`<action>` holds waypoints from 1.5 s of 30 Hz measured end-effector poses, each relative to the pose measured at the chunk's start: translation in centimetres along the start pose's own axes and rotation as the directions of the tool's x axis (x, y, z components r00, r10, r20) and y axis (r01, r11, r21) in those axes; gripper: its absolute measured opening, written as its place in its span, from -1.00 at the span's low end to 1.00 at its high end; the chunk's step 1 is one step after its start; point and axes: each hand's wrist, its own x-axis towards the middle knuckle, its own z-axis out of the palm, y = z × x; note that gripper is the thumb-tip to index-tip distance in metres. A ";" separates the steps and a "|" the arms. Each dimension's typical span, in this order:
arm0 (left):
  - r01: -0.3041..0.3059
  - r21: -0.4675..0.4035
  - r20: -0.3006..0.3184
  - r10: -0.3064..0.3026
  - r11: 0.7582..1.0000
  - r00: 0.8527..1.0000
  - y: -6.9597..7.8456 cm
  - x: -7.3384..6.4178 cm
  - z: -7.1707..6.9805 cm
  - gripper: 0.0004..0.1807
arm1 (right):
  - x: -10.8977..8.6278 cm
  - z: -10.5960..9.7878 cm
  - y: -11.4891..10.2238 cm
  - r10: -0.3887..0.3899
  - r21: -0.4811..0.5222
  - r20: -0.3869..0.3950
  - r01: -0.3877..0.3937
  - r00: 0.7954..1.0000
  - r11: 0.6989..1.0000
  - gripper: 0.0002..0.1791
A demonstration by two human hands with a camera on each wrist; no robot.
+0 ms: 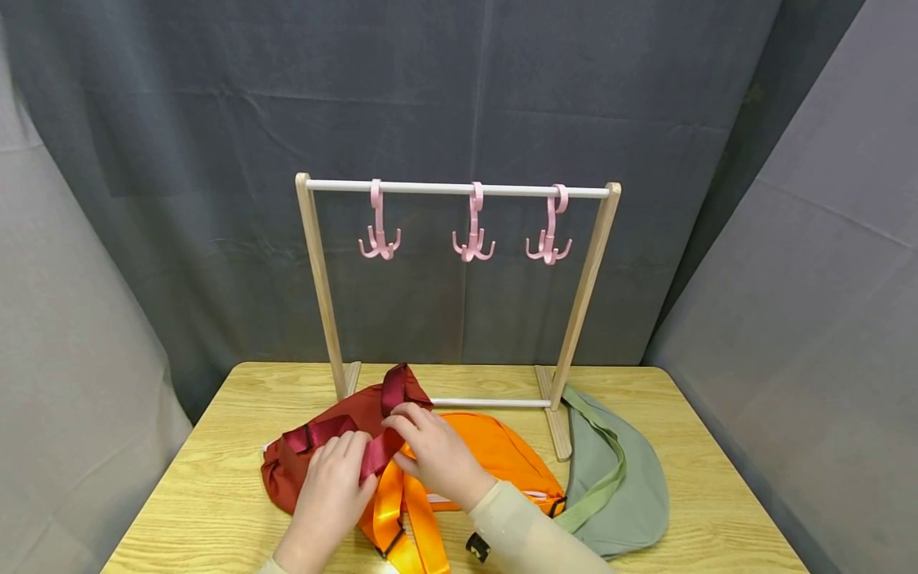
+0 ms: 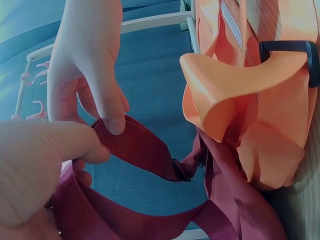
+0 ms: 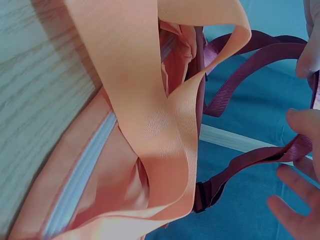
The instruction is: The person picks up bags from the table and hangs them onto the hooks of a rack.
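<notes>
A dark red sling bag lies at the left of the table, partly over an orange bag. My left hand pinches the red bag's strap between thumb and fingers. The right hand pinches the same strap a little further along, its thumb showing on the band in the left wrist view. Between the hands the strap is lifted off the bag. An orange strap with a black slider loops below the hands. Part of both bags is hidden behind the hands.
A wooden rack with a white top rail stands behind the bags. Three pink hooks, among them a middle hook, hang from it. A grey-green bag lies at the right. A black buckle sits near the front.
</notes>
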 end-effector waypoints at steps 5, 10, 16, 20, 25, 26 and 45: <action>-0.007 -0.020 -0.021 0.006 1.000 1.000 -0.2 0.1 0.0 -0.45 | 0.0 -0.4 0.3 0.021 0.027 -0.005 -0.021 1.000 0.999 -0.47; -0.035 -0.035 -0.056 0.033 0.999 0.998 -0.2 0.3 0.0 -0.40 | 0.0 -0.8 0.5 0.042 0.026 -0.013 -0.041 0.999 0.999 -0.48; -0.061 -0.051 -0.074 0.057 0.997 0.996 0.0 0.4 -0.2 -0.41 | -0.1 -1.2 0.6 0.028 0.008 -0.039 -0.028 0.999 1.000 -0.49; -0.070 -0.066 -0.078 0.065 0.995 0.995 0.2 0.3 -0.3 -0.41 | -0.2 -1.2 0.5 0.004 -0.029 -0.051 -0.006 0.999 1.000 -0.45; -0.080 -0.066 -0.086 0.074 0.995 0.994 0.4 0.3 -0.3 -0.41 | -0.4 -1.1 0.3 -0.039 -0.055 -0.074 0.035 0.997 0.998 -0.44; -0.082 -0.065 -0.089 0.076 0.995 0.993 0.4 0.3 -0.3 -0.41 | -0.4 -1.0 0.3 -0.045 -0.055 -0.080 0.041 0.996 0.998 -0.45; -0.147 -0.077 -0.158 0.134 0.986 0.978 0.1 0.1 0.0 -0.46 | -0.6 -1.5 -0.5 -0.153 -0.021 -0.099 0.151 0.983 0.988 -0.52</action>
